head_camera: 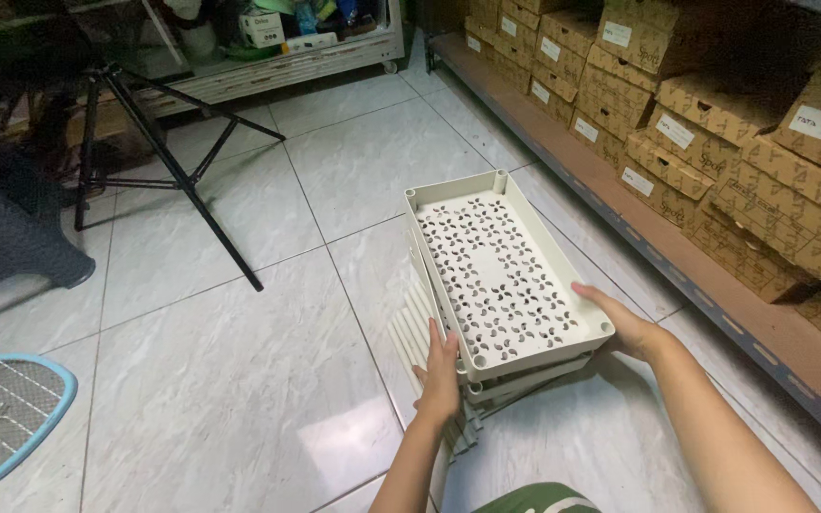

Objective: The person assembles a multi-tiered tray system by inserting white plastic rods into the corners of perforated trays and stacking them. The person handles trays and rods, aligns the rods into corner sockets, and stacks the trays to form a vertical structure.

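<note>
A cream plastic shelf tray (504, 271) with a perforated leaf-pattern base is held tilted above the tiled floor. It rests on top of a stack of similar cream trays and slatted parts (420, 328). My left hand (441, 375) presses against the near left corner of the stack, fingers up along its edge. At the near right edge, my right hand (620, 318) grips the top tray with the thumb on the rim. Both forearms reach in from the bottom of the view.
A low shelf (677, 266) along the right wall holds several brown cardboard boxes (715, 114). A black tripod (159, 142) stands at the upper left beside a dark stool (11, 228). A blue-rimmed racket (2, 413) lies at the lower left.
</note>
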